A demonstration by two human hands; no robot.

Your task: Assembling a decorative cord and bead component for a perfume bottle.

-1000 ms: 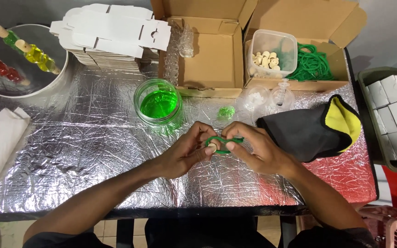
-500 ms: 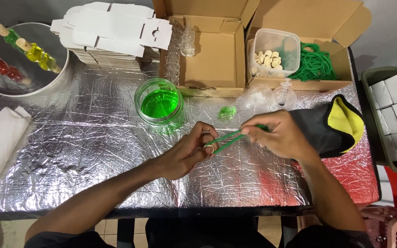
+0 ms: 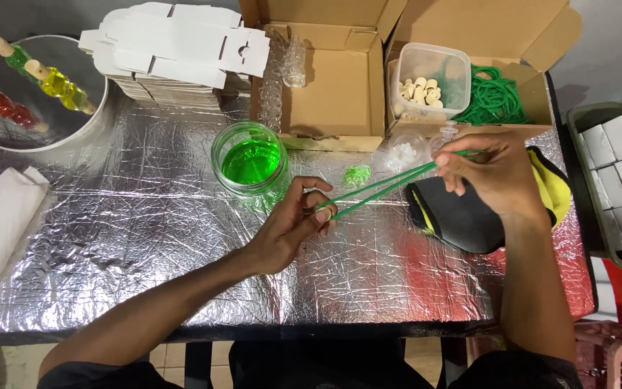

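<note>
Here green cord (image 3: 379,189) spans both pinching hands.

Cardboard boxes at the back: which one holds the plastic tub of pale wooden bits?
The right box. A clear tub of pale pieces sits in it beside a heap of green cords. The left box holds only small clear bottles along its left side.

green cord (image 3: 379,189) taut between hands

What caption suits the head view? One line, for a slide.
Left hand and right hand stretch a green cord taut above a foil-covered table.
</note>
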